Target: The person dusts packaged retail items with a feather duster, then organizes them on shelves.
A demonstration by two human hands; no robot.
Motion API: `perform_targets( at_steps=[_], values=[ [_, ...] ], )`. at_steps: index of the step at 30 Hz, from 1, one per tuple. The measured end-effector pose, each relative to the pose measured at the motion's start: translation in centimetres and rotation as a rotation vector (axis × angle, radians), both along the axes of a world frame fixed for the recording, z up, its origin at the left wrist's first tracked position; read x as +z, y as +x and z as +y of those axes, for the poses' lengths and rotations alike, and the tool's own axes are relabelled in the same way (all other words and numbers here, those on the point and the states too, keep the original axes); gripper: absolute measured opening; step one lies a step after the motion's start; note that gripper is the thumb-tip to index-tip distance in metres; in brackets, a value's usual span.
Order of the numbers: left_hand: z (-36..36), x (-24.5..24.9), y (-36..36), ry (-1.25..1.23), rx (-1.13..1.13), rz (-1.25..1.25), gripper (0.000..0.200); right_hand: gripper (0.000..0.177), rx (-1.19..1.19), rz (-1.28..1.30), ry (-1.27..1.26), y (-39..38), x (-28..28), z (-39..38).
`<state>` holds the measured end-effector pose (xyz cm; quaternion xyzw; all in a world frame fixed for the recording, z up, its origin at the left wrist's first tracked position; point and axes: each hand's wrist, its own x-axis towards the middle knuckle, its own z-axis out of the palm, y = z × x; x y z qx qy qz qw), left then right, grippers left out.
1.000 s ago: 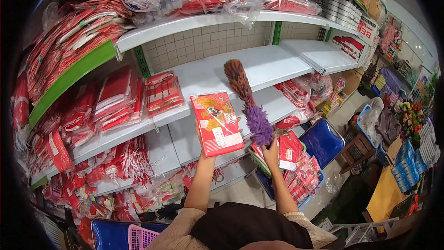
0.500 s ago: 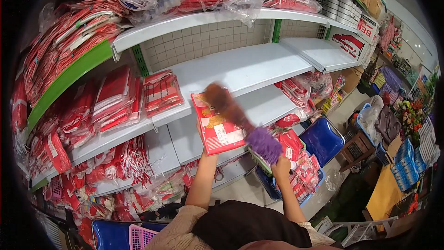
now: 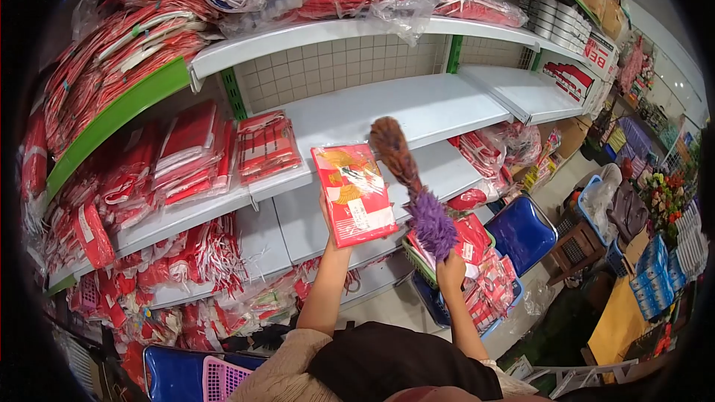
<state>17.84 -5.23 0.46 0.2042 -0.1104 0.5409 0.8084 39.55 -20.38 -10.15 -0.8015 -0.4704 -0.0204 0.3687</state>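
A flat red packet (image 3: 354, 195) in clear plastic, with a gold emblem and a white label, rests in my left hand (image 3: 328, 212). That hand is closed on its left edge and mostly hidden behind it. My right hand (image 3: 449, 272) is wrapped round the lower end of a feather duster (image 3: 430, 223). Purple near my fist, the duster turns brown toward its tip, which points up and away beside the packet without touching it. Behind both things runs the pale middle shelf (image 3: 387, 112), where a stack of red packets (image 3: 266, 146) lies to the left.
Bundled red and white goods (image 3: 123, 37) fill the upper left shelf. At right, a basket of red packets (image 3: 491, 283) stands near a blue chair (image 3: 523, 232). A metal ladder (image 3: 573, 380) is low at right, and a pink basket (image 3: 223, 378) is at lower left.
The duster has swung away from the packet's face to its right and now points more upright. The packet's emblem is uncovered. My left hand still holds the packet.
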Motion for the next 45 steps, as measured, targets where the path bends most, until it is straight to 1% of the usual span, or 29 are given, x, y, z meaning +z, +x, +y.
perform_targets(
  at_steps=[1, 4, 8, 9, 11, 12, 14, 15, 18, 20, 21, 24, 27, 30, 32, 33, 36, 38, 39, 41, 43, 44, 45],
  values=[
    [0.0, 0.0, 0.0, 0.003, 0.003, 0.002, 0.063, 0.021, -0.031, 0.025, 0.042, -0.3, 0.4, 0.1],
    [-0.1, 0.1, -0.1, 0.014, 0.001, 0.003, 0.063, 0.021, 0.186, -0.077, 0.059, 0.2, -0.3, -0.8],
    [-0.3, 0.1, 0.0, 0.027, -0.007, -0.012, 0.062, 0.018, 0.364, -0.258, -0.022, -0.3, -0.4, -0.4],
    [-0.3, 0.2, 0.0, 0.032, -0.012, -0.021, 0.062, 0.018, 0.372, -0.193, 0.038, -0.7, 0.1, 0.1],
    [-0.3, 0.4, 0.0, 0.073, -0.021, -0.044, 0.062, 0.022, 0.264, -0.075, -0.022, -0.1, -1.1, 1.5],
    [-0.2, 0.1, 0.0, -0.031, 0.062, 0.023, 0.063, 0.025, 0.210, -0.016, -0.052, 0.0, -0.9, 1.9],
    [0.0, -0.4, -0.3, -0.062, 0.083, 0.038, 0.063, 0.025, 0.135, -0.051, -0.090, 0.4, -0.2, 2.9],
    [0.0, -0.4, -0.5, -0.062, 0.087, 0.037, 0.063, 0.026, 0.098, -0.068, -0.107, 0.5, 0.7, 3.5],
    [0.1, -0.4, -1.3, -0.062, 0.095, 0.040, 0.063, 0.043, 0.099, -0.044, -0.032, 1.1, 4.2, 5.3],
    [0.1, -0.4, -2.0, -0.061, 0.103, 0.042, 0.063, 0.052, 0.089, -0.016, 0.005, 1.0, 7.0, 6.8],
    [0.1, -0.5, -2.4, -0.059, 0.110, 0.042, 0.063, 0.056, 0.104, -0.031, -0.017, 1.0, 8.3, 7.8],
    [0.0, -0.5, -3.5, -0.059, 0.121, 0.045, 0.063, 0.050, 0.151, -0.055, 0.106, -0.2, 11.3, 11.4],
    [-0.2, -0.5, -4.4, -0.053, 0.133, 0.041, 0.062, 0.038, 0.148, -0.215, -0.022, -2.9, 15.2, 14.0],
    [-0.6, -0.3, -5.1, -0.049, 0.138, 0.039, 0.062, 0.027, 0.189, -0.324, 0.016, -4.0, 15.9, 18.4],
    [-0.6, -0.3, -5.3, -0.046, 0.144, 0.039, 0.062, 0.027, 0.226, -0.302, -0.045, -4.1, 16.2, 21.9],
    [-0.6, -0.3, -5.5, -0.046, 0.146, 0.037, 0.062, 0.028, 0.244, -0.290, -0.074, -4.7, 16.9, 22.4],
    [-0.4, -0.1, -6.1, -0.036, 0.156, 0.034, 0.062, 0.033, 0.129, -0.636, 0.248, -7.2, 17.8, 20.7],
    [-0.3, 0.1, -6.7, -0.026, 0.162, 0.030, 0.062, 0.037, 0.249, -0.596, 0.494, -9.8, 19.9, 17.8],
    [-0.2, 0.2, -7.0, -0.019, 0.169, 0.032, 0.062, 0.039, 0.309, -0.570, 0.616, -11.1, 20.0, 16.8],
    [-0.1, 0.4, -7.8, -0.003, 0.173, 0.033, 0.062, 0.036, 0.610, 0.047, 0.435, -13.1, 17.8, 15.8],
    [0.2, 0.8, -8.7, 0.016, 0.178, 0.038, 0.062, 0.038, 0.826, 0.438, 0.116, -14.6, 17.1, 14.7],
    [0.3, 1.1, -9.3, 0.032, 0.177, 0.043, 0.062, 0.034, 0.948, 0.552, 0.108, -15.0, 15.5, 15.2],
    [0.5, 1.6, -9.9, 0.042, 0.192, 0.054, 0.062, 0.033, 1.031, 0.777, 0.175, -16.1, 14.9, 14.9]
  ],
)
